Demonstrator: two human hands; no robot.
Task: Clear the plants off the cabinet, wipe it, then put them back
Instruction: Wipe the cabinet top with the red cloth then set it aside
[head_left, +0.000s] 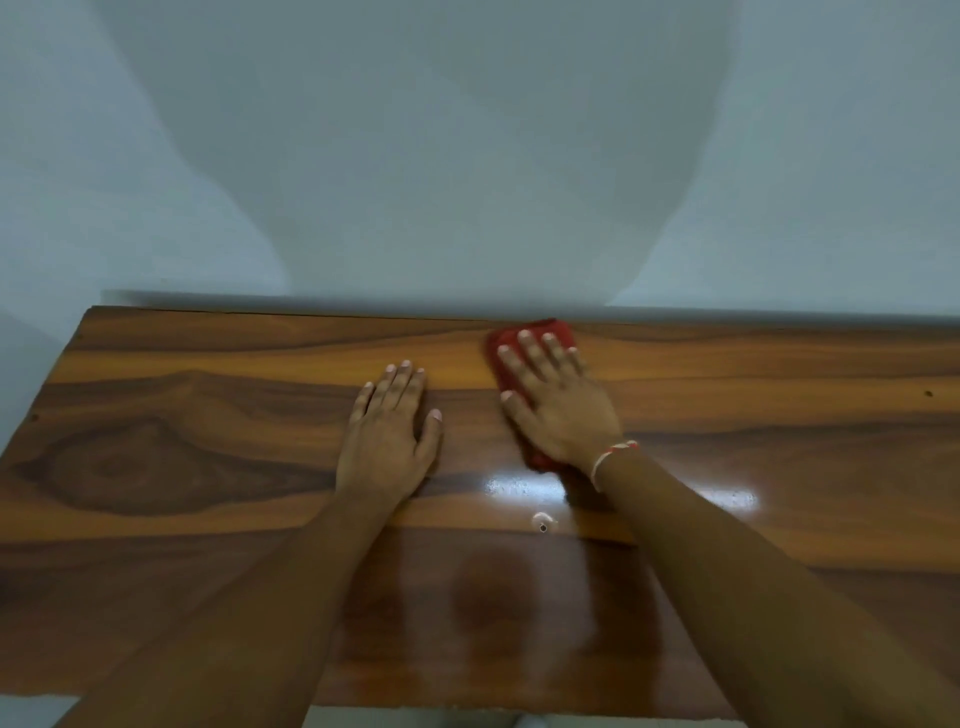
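Observation:
The glossy brown wooden cabinet top (182, 415) fills the lower half of the view, with no plants on it. My right hand (558, 410) lies flat, fingers spread, pressing a red cloth (545, 330) onto the wood near the back edge, right of centre. The cloth shows beyond the fingertips and under the wrist. My left hand (387, 436) rests flat on the bare wood just left of it, palm down, holding nothing. A red-and-white thread band circles my right wrist.
A plain pale wall (467, 156) rises directly behind the cabinet's back edge. A small pale mark with a dark dot (543, 522) sits on the wood near the bright light reflection. The cabinet's left end and front edge are in view.

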